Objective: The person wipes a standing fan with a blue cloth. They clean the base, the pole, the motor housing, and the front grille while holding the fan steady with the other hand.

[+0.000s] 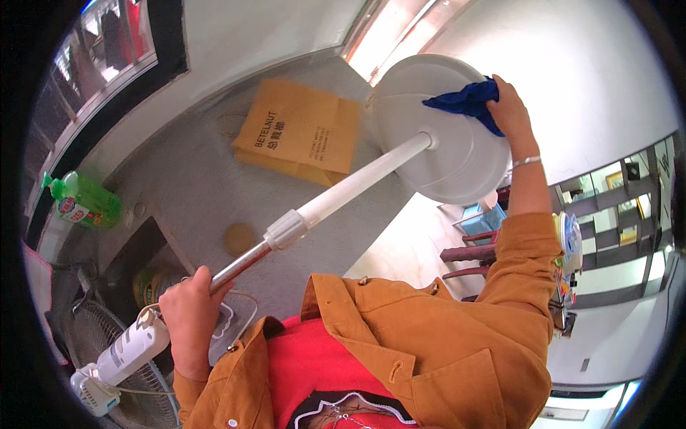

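A pedestal fan is held aslant, its round white base [455,166] raised at the far end. My left hand [187,313] is closed around the chrome pole [238,267], below the grey-white collar [285,229] of the white tube [364,176]. Beneath that hand are the fan's white housing [131,351], with a cord around it, and its wire grille [94,327], partly hidden. My right hand [512,110] grips a crumpled dark blue cloth [463,100] and presses it on the upper right of the base's broad face.
A brown paper bag [300,128] bearing print lies on the grey floor [214,187]. At left stands a green pump bottle [88,201] near a barred window [102,59]. Dark red wooden furniture [469,253] and a blue box [482,220] are behind my right arm, with shelving [621,198] farther off.
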`<state>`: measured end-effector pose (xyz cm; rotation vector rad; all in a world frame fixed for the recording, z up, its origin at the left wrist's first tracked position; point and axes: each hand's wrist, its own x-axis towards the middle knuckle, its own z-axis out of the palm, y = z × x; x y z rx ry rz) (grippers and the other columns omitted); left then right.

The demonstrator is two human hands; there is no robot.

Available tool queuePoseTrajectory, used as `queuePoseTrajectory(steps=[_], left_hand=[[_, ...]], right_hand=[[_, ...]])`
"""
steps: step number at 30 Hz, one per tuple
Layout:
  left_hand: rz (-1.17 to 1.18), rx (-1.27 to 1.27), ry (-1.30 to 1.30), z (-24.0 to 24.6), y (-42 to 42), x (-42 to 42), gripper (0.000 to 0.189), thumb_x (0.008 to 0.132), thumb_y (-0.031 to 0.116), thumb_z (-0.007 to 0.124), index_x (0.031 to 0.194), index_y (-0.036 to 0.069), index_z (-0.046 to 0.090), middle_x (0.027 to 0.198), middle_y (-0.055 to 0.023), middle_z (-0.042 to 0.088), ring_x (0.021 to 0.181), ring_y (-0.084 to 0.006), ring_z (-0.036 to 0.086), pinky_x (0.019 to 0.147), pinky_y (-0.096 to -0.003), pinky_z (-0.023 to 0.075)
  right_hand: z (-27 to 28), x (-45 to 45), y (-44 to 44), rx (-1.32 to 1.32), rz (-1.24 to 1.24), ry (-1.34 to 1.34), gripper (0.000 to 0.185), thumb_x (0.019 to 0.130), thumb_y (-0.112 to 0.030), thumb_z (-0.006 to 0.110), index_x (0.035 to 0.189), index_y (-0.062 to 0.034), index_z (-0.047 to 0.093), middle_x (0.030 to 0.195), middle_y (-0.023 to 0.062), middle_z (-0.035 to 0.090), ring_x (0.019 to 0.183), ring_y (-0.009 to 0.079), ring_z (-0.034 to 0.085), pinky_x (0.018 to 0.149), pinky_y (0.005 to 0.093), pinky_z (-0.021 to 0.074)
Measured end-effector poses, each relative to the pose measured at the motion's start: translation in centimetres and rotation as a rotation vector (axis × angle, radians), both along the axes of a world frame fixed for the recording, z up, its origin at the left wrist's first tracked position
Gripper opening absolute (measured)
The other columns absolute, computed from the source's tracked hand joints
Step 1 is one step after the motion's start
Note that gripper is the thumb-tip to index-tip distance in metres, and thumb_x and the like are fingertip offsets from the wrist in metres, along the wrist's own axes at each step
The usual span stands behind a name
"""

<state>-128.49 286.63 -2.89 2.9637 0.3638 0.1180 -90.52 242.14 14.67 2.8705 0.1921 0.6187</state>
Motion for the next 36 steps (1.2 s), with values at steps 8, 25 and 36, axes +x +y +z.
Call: queuePoseTrajectory(steps=[8, 25, 36], left_hand=[[-0.010, -0.011, 0.010, -0.2, 0.3, 0.0, 0.044, 0.081, 0.045, 0.080, 0.076, 0.007, 0.057, 0.066, -0.0161, 0.065, 0.066, -0.0380, 0.066, 0.060, -0.0465, 0.0496], [-0.006, 0.033, 0.009, -0.6, 0.5, 0.2, 0.045, 0.082, 0.044, 0.078, 0.077, 0.005, 0.056, 0.070, -0.0196, 0.064, 0.071, -0.0427, 0.065, 0.062, -0.0509, 0.0481], [0.035, -0.074, 0.192, 1.6, -0.6, 1.1, 0.045, 0.078, 0.031, 0.083, 0.110, 0.007, 0.062, 0.092, -0.0212, 0.068, 0.087, -0.0424, 0.067, 0.074, -0.0473, 0.0518]], right_hand=[[-7.3, -7.2, -6.0, 0.265, 0.004, -0.277, 0.076, 0.078, -0.010, 0.065, 0.150, -0.0101, 0.040, 0.136, 0.0208, 0.055, 0.117, 0.0390, 0.063, 0.092, 0.0498, 0.0537], [-29.7, -10.8, -8.1, 0.716, -0.193, -0.646, 0.071, 0.076, 0.002, 0.063, 0.144, -0.0034, 0.042, 0.138, 0.0218, 0.051, 0.132, 0.0414, 0.046, 0.110, 0.0546, 0.0307], [-31.2, -15.9, -4.4, 1.980, 0.052, -0.494, 0.003, 0.096, -0.003, 0.061, 0.095, -0.0033, 0.064, 0.087, 0.0038, 0.066, 0.074, 0.0119, 0.060, 0.067, 0.0272, 0.0520]])
